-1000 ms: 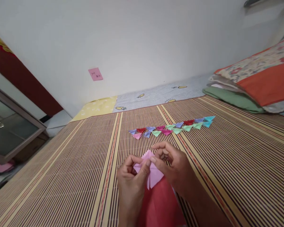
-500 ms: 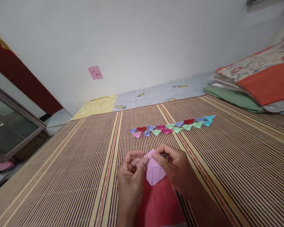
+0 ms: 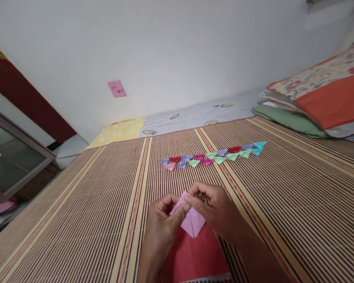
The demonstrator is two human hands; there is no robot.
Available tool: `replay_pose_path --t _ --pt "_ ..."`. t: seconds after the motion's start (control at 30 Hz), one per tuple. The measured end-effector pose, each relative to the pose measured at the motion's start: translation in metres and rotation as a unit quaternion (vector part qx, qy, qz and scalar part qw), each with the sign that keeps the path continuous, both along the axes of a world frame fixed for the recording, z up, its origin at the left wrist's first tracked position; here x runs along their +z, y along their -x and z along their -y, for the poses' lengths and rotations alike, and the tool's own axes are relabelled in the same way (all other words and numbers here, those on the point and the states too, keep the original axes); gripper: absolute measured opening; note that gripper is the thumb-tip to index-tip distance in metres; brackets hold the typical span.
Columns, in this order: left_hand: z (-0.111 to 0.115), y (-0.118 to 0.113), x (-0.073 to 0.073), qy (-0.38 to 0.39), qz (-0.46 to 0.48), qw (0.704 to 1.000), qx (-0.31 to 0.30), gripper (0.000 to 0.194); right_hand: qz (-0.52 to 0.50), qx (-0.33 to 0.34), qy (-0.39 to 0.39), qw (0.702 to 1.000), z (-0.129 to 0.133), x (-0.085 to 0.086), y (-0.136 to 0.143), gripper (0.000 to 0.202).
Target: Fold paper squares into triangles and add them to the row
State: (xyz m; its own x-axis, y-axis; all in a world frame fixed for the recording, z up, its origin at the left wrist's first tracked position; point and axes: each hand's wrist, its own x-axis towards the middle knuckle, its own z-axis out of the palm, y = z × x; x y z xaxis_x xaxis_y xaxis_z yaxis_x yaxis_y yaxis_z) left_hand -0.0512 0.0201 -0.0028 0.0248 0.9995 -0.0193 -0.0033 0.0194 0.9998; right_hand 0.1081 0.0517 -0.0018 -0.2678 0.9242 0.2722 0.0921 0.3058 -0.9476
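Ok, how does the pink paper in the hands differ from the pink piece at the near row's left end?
The pink paper is held by the left hand and right hand; the pink piece lies on the striped mat. The pink paper looks larger, with a seam at its lower point; the pink piece is a small triangle. Both are pink and folded.

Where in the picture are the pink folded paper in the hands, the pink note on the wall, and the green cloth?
Pink folded paper (image 3: 196, 223): head view, on its lower part.
Pink note (image 3: 117, 89): head view, on its middle.
Green cloth (image 3: 287, 121): head view, on its visible side.
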Motion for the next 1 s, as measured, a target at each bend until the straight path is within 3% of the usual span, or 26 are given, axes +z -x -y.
replay_pose_path --t 0.27,0.43,0.67,0.83,1.0 --pt "-0.001 0.001 -0.003 0.028 0.132 0.990 0.031 0.027 -0.001 0.020 0.055 0.998 0.002 -0.004 0.004 0.027" --pt "0.000 -0.001 -0.001 0.034 0.157 0.987 0.030 0.025 -0.022 0.004 0.055 0.998 0.003 -0.001 0.006 0.031" --pt "0.000 -0.007 0.002 0.019 0.128 0.991 0.047 0.027 -0.036 -0.012 0.029 0.999 0.000 -0.003 -0.008 0.029" --pt "0.001 -0.012 0.002 -0.015 0.050 0.997 0.052 0.027 -0.004 -0.019 0.021 1.000 -0.004 -0.001 -0.020 0.030" --pt "0.003 -0.017 0.005 -0.036 -0.042 0.998 -0.004 0.031 0.000 -0.009 -0.013 1.000 0.000 0.006 -0.014 0.014"
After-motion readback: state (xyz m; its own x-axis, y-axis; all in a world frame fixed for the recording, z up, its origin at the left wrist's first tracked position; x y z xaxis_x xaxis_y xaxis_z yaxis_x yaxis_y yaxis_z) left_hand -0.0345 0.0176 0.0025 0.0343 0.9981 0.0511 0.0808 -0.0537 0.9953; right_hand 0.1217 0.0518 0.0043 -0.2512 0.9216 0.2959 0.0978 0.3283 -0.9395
